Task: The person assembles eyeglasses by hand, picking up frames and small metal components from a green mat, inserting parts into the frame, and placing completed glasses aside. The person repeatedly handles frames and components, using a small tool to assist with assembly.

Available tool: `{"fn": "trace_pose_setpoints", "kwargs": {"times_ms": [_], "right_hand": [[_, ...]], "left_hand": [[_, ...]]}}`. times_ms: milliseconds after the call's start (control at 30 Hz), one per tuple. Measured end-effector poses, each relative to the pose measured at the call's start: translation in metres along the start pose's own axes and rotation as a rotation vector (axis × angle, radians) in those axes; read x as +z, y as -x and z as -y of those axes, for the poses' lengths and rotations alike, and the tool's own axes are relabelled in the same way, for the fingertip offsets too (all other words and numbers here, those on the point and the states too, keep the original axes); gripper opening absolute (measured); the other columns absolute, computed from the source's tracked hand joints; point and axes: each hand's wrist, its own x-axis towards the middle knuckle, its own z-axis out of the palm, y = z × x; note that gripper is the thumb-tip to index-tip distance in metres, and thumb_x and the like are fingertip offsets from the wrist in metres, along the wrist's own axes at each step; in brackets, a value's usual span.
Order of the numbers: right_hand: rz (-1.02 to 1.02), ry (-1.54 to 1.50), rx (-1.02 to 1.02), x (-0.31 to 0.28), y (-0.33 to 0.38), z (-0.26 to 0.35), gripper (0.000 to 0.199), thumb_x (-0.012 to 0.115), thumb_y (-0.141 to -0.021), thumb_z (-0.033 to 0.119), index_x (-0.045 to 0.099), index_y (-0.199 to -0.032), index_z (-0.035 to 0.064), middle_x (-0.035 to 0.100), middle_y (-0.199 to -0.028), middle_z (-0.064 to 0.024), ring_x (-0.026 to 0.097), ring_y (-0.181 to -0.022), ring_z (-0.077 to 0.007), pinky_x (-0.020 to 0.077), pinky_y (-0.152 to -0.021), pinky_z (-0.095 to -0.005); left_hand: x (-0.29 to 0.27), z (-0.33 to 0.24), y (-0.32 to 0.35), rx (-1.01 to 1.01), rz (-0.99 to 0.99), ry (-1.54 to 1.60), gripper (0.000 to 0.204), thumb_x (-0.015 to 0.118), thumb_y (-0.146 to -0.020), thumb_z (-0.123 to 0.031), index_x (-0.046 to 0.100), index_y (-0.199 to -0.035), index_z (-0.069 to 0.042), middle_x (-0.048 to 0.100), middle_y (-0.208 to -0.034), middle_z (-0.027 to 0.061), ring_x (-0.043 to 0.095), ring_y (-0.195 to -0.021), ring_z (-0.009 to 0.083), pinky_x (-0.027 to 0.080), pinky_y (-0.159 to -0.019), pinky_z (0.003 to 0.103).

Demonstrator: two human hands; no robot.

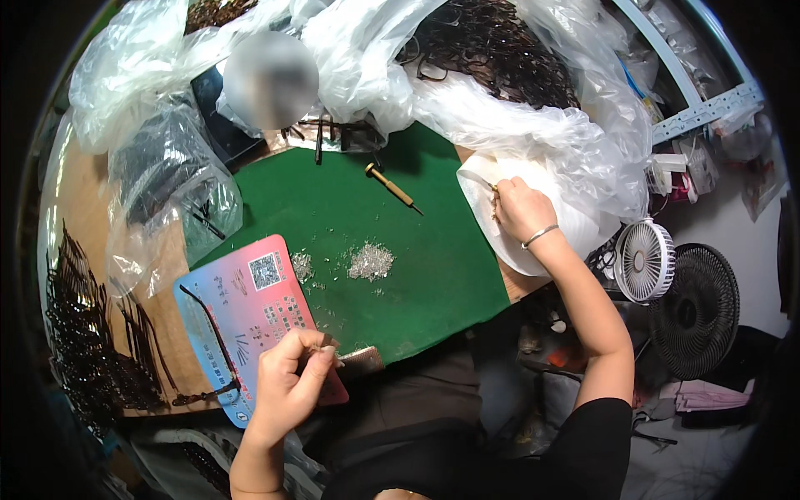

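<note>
Green mat (pixel 442 292), one loose screwdriver (pixel 397 191), two silvery piles (pixel 371 262), two curled hands (pixel 287 379) (pixel 527 210)

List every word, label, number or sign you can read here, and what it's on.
Nothing legible to quote.
Pink-and-blue card by the left hand: printed characters, too small and blurred to read.
Square code on that card: a pattern, no readable words.
Screwdriver and white fan: no lettering I can make out.

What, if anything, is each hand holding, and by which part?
The left hand pinches a small dark piece; which part cannot be told. The right hand seems to grip a brass-coloured thing, mostly hidden; the gripped part cannot be told.
</note>
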Motion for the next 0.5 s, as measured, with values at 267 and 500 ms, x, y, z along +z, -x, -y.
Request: {"fn": "trace_pose_setpoints", "kwargs": {"times_ms": [267,500], "right_hand": [[0.096,0.066,-0.202,-0.002,-0.02,-0.011,0.015,0.057,-0.075,0.011,0.051,-0.084,0.001,0.06,-0.081,-0.0188,0.062,-0.071,-0.0357,0.0508,-0.063,-0.0437],[-0.064,-0.164,-0.076,-0.035,0.007,0.017,0.015,0.058,-0.074,0.011,0.057,-0.086,0.0018,0.057,-0.08,-0.0167,0.058,-0.072,-0.0357,0.0478,-0.065,-0.043]], "left_hand": [[0.017,0.003,-0.001,-0.135,0.134,0.107,0.018,0.049,-0.089,-0.006,0.056,-0.105,-0.001,0.055,-0.068,0.0005,0.053,-0.055,0.0048,0.042,-0.049,0.02],[0.012,0.022,0.015,-0.298,0.077,0.276,0.021,0.048,-0.093,-0.01,0.055,-0.111,-0.002,0.057,-0.073,0.0004,0.049,-0.055,0.0033,0.04,-0.051,0.018]]}}
